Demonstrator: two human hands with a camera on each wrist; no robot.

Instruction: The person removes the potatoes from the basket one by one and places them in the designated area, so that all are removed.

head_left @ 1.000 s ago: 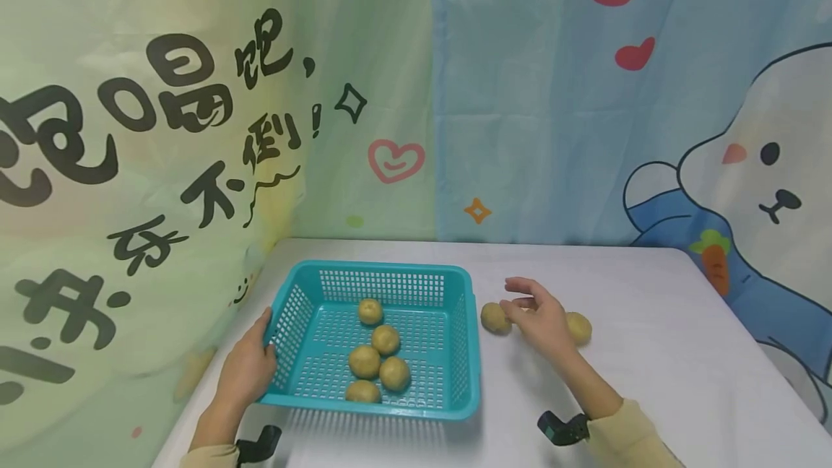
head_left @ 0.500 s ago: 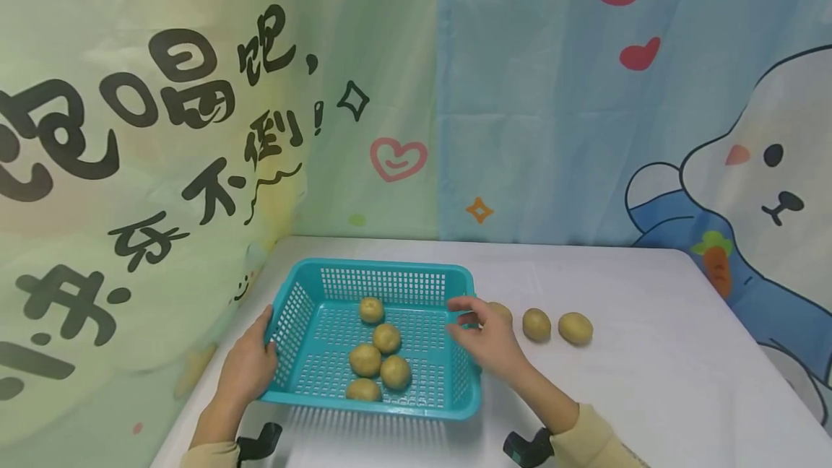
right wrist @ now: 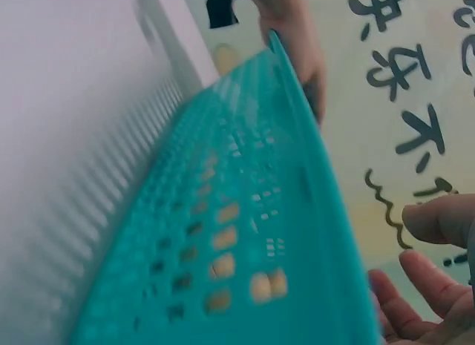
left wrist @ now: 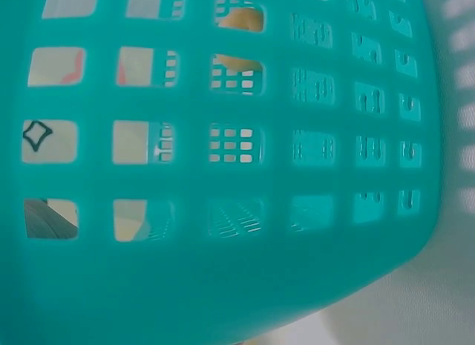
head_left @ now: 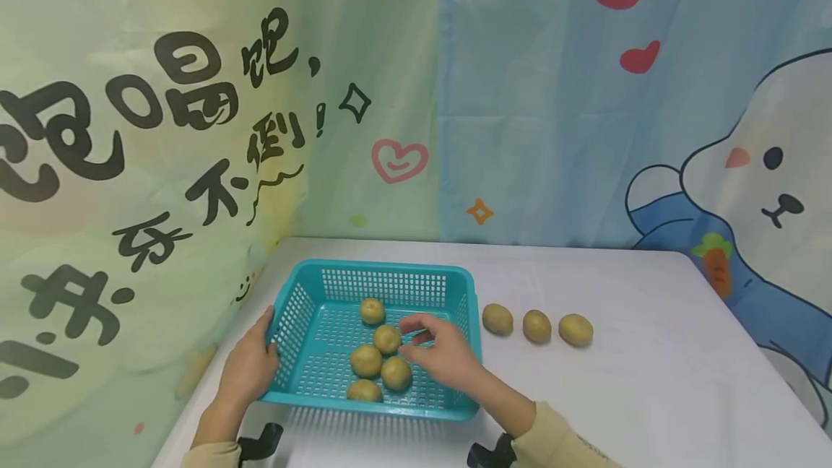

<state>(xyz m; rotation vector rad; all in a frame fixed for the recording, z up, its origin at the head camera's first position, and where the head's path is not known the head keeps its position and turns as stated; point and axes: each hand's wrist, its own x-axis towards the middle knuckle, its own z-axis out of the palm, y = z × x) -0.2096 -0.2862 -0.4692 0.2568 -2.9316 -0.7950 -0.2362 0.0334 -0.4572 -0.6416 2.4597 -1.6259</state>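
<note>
Has five roundish, dull-yellow potatoes (head_left: 366,361) visible inside a rectangular turquoise plastic basket (head_left: 334,331) with perforated floor and latticed walls. Grips its left rim with the left hand (head_left: 249,363). Holds nothing in the right hand (head_left: 445,356), with loosely bent, parted fingers, over the basket beside those potatoes. Has three more, oval ones (head_left: 536,326), rightward on the smooth white tabletop (head_left: 650,367), before a creased, printed fabric backdrop (head_left: 520,92)

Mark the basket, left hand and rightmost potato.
basket (head_left: 328,341), head view, bare floor patch
left hand (head_left: 251,365), head view, back of hand
rightmost potato (head_left: 575,330), head view, middle of visible side
</note>
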